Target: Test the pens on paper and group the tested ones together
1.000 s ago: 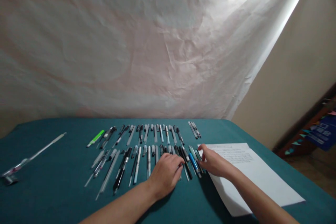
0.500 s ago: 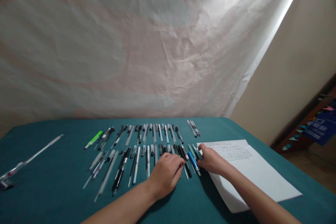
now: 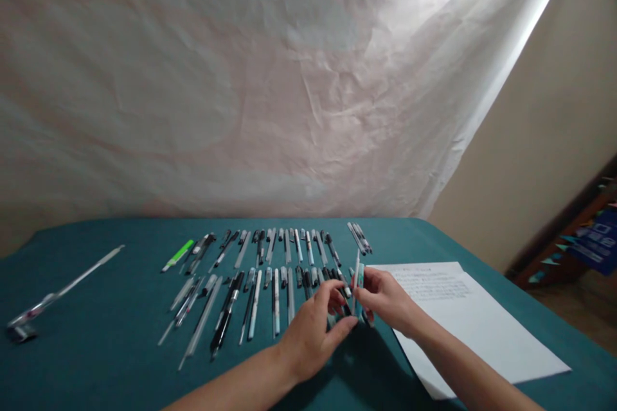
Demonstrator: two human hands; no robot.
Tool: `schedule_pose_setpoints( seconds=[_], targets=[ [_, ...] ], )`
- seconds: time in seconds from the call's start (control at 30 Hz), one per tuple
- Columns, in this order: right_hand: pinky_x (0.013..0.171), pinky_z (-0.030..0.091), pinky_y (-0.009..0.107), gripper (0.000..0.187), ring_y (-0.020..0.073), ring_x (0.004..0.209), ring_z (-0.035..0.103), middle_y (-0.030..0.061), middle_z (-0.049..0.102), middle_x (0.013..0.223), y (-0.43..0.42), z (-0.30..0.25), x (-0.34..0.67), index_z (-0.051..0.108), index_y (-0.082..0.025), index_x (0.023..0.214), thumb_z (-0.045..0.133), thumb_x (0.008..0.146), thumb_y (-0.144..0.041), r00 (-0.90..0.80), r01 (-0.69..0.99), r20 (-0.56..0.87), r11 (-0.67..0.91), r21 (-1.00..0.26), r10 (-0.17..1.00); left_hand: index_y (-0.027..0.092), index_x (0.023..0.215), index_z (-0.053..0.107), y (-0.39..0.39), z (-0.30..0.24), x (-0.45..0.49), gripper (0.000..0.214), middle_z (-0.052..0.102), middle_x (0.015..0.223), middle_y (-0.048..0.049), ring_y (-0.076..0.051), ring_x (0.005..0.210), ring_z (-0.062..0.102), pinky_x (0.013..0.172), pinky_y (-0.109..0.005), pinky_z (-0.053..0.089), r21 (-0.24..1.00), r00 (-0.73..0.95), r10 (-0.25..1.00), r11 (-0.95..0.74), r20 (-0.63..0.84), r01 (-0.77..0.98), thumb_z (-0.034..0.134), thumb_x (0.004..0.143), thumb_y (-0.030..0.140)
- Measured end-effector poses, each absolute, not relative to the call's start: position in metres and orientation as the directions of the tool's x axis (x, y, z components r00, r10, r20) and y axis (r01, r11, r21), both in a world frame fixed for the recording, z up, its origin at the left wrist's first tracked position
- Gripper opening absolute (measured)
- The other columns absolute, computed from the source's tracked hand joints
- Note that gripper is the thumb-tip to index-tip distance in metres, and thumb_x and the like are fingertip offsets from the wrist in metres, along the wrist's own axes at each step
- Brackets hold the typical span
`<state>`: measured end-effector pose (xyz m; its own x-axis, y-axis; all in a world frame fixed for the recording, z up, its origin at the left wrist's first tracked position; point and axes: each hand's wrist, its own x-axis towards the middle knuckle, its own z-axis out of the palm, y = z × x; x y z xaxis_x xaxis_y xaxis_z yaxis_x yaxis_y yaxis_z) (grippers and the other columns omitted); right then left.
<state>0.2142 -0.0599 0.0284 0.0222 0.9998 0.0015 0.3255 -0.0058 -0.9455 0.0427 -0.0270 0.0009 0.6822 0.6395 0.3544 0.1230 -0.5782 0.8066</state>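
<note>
Several pens (image 3: 270, 270) lie in two rows on a teal tablecloth (image 3: 120, 347). My right hand (image 3: 388, 298) pinches a thin white and blue pen (image 3: 357, 279) and holds it upright above the right end of the near row. My left hand (image 3: 315, 331) is raised beside it, fingers curled, with thumb and fingertips touching the lower part of that same pen. Both hands hover just above the table.
A white sheet of paper (image 3: 482, 327) with writing at its top lies to the right of the pens. A green highlighter (image 3: 177, 254) lies at the left end of the far row. A long clear rod (image 3: 62, 289) lies far left. A creased white cloth hangs behind.
Both hands were resting flat on the near row of pens. Now they have lifted and come together, and the right hand has picked a pen up off the row.
</note>
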Motion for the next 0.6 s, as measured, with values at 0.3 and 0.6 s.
schedule_pose_setpoints(
  seconds=[0.3,0.6],
  targets=[
    [0.041,0.041,0.018,0.018,0.0075,0.047,0.047,-0.0024,0.056,0.061,-0.065,0.023,0.198,0.053,-0.015,0.075,0.061,0.073,-0.032,-0.046,0.167,0.046,0.053,-0.984,0.998,0.02,0.12,0.035,-0.025,0.0,0.045,0.04,0.061,0.088,-0.0021,-0.015,0.081,0.057,0.074,-0.026,0.042,0.873,0.697,0.627,-0.489,0.348,0.005,0.051,0.083,0.02],
    [0.044,0.034,0.017,0.02,0.0051,0.045,0.041,-0.0048,0.047,0.054,-0.065,0.052,0.229,0.056,-0.015,0.084,0.054,0.082,-0.035,0.214,0.089,0.23,0.216,-0.972,0.949,0.02,0.099,0.056,-0.019,0.001,0.043,0.017,0.053,0.089,-0.0025,-0.015,0.081,0.05,0.074,-0.026,0.039,0.756,0.714,0.581,-0.645,0.391,0.112,0.048,0.084,0.019]
  ],
)
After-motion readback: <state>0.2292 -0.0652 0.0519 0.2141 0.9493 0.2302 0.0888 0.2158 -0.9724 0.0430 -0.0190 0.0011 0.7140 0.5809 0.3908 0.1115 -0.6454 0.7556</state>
